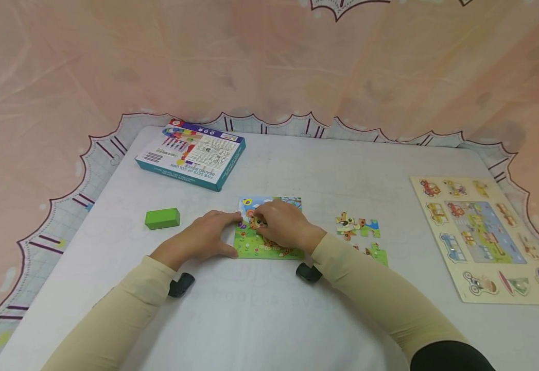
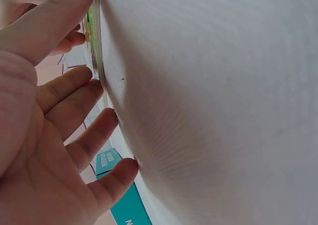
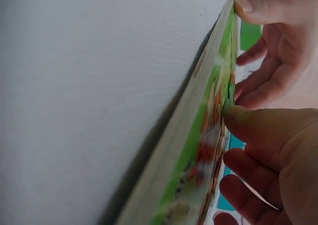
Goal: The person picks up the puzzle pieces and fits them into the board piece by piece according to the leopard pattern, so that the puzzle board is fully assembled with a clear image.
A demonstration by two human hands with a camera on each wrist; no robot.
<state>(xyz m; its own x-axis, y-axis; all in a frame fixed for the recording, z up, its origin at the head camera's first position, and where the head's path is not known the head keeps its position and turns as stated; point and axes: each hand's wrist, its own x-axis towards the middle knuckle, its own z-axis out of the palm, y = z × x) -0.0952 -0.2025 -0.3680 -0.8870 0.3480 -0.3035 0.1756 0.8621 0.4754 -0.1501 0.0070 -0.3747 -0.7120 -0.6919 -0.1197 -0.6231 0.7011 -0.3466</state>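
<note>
A small picture puzzle board with a green meadow and animals lies in the middle of the table. At its left edge rests my left hand, thumb at the near corner and fingers extended along the side; the left wrist view shows their tips at the tabletop. Over the board, my right hand has curled fingers and pinches a puzzle piece at the picture's surface. In the right wrist view the thumb meets a slightly raised green piece edge; the rest of that piece is hidden.
Loose puzzle pieces lie right of the board, some partly behind my right sleeve. A green block sits to the left, and a flat teal-edged box behind it. A large picture board occupies the right side.
</note>
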